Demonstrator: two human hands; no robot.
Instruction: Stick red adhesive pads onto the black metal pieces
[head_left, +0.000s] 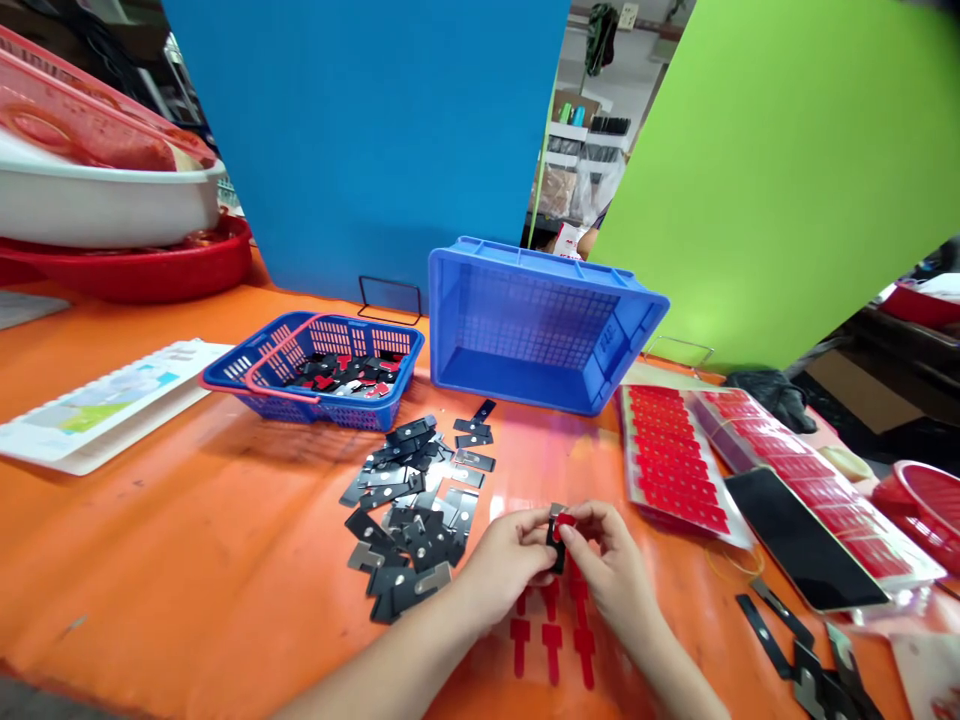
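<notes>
My left hand [510,560] pinches a small black strip [556,556] with a metallic top end, held upright above the table. Against its upper part my right hand [604,555] presses a small red T-shaped piece [564,521] between thumb and fingers. Below both hands lies a clear sheet with rows of red T-shaped pieces [552,640]; the hands hide its upper part. Left of my left hand spreads a loose pile of black and silver strips [420,535].
Behind the pile stands a blue basket [352,410] with black and red pieces inside. A blue crate [517,385] lies on its side. To the right are stacked red sheets [671,455], a phone [806,540] and more strips [810,665]. Blue [375,140] and green [787,180] panels stand behind.
</notes>
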